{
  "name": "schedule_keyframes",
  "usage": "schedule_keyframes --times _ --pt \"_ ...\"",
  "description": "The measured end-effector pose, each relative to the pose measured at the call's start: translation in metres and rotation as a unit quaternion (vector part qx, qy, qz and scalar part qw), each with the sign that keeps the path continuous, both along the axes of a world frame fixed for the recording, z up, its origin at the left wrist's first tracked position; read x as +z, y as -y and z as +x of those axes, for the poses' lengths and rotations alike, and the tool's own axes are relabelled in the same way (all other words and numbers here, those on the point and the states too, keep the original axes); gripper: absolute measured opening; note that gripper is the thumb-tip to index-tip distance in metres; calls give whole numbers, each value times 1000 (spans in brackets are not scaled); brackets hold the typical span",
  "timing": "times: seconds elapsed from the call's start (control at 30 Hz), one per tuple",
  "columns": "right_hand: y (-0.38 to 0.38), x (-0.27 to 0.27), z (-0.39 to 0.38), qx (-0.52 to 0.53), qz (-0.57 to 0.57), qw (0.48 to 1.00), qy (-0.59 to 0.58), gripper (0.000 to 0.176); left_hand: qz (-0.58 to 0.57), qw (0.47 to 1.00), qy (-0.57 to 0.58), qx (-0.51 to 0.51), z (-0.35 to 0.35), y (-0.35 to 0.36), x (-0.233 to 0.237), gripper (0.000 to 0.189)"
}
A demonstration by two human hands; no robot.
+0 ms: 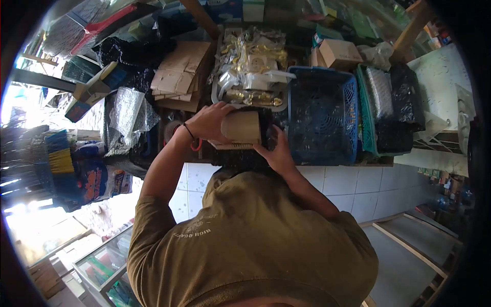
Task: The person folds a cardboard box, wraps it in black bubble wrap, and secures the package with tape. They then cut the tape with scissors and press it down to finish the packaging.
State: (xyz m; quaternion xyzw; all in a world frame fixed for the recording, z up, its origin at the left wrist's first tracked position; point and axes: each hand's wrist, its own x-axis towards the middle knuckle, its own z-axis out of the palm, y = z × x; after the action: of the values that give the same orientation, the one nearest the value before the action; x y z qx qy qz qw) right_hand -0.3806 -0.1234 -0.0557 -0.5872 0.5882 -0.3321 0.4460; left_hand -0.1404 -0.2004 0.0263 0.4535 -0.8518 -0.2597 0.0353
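A small brown cardboard box (pixel 243 128) sits at the near edge of the table, in front of my chest. Black plastic (pixel 265 123) lies along its right side. My left hand (pixel 212 123) is closed over the box's left side, thumb toward the middle. At the right end, the fingers of my right hand (pixel 279 151) curl around the black plastic and the box's lower corner. Beside my left wrist shows a red curved handle (pixel 196 145), partly hidden. A tray (pixel 215 94) of gold-coloured metal parts in clear bags stands just beyond the box.
A blue plastic basket (pixel 321 70) is right of my hands, with a green basket (pixel 365 102) of wrapping beyond it. Flattened cardboard (pixel 176 77) is stacked at the left, near bubble wrap (pixel 125 115). Brushes (pixel 59 153) hang far left. A small carton (pixel 340 52) stands behind.
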Motion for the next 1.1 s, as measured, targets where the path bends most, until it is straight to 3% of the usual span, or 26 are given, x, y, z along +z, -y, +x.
schedule_keyframes --times 0.13,0.3,0.4,0.53,0.6,0.63,0.7,0.8,0.83,0.9,0.93,1.0,1.1 --pt "-42 -8 -9 -9 -63 997 -51 69 8 999 20 26 -5 -8 0 88" --pt "-62 -20 -25 47 222 974 -11 51 -2 999 36 28 -12 -15 0 86" --pt "-69 -44 -30 46 284 955 -66 48 -25 999 37 30 -12 -21 -7 86" --pt "-77 -87 -21 50 198 974 -96 52 -71 997 10 33 -11 -30 -13 82" --pt "-74 -123 -14 42 194 980 27 62 -78 997 6 28 -9 -30 -15 81" --pt "-71 -116 -11 36 188 981 25 62 -83 996 -1 29 -7 -31 -16 81" --pt "-68 -101 -7 -54 343 911 224 59 -91 995 -13 24 -3 -30 -19 80" --pt "-77 -90 -5 -95 313 903 280 56 -95 995 -19 25 -2 -29 -19 80" --pt "-81 -91 -5 -97 309 906 272 56 -87 996 -22 22 -1 -30 -17 79" --pt "-88 -100 -4 -127 273 950 80 45 -79 996 -33 19 0 -30 -18 79" --pt "-88 -93 -5 -128 272 951 74 45 -88 995 -37 7 1 -29 -19 79" --pt "-90 -56 4 -117 89 976 -159 36 -95 995 -41 -8 6 -31 -21 78" --pt "-66 -54 9 -167 -1 979 -119 27 -108 993 -55 -17 8 -32 -20 79"
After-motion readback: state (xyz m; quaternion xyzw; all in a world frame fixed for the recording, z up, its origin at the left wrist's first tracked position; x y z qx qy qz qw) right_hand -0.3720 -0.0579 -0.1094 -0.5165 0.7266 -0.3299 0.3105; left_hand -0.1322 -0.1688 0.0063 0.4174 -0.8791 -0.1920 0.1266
